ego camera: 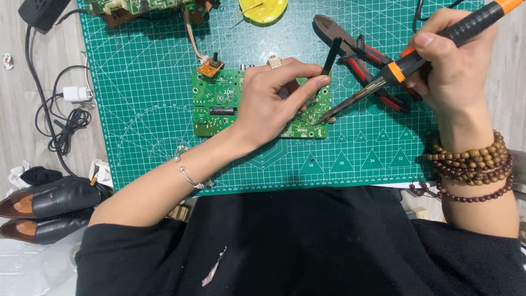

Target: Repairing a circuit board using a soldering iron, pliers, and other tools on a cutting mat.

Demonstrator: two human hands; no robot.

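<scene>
A green circuit board lies on a green cutting mat. My left hand rests on the board and pinches black tweezers that stick up from its fingers. My right hand grips a black and orange soldering iron. The iron's metal tip touches the board's right edge near the lower corner. A silver bracelet circles my left wrist, and brown bead bracelets circle my right one.
Red and black cutting pliers lie on the mat under the iron. A yellow dish and another circuit board sit at the mat's top. A power strip, cables and black shoes lie to the left.
</scene>
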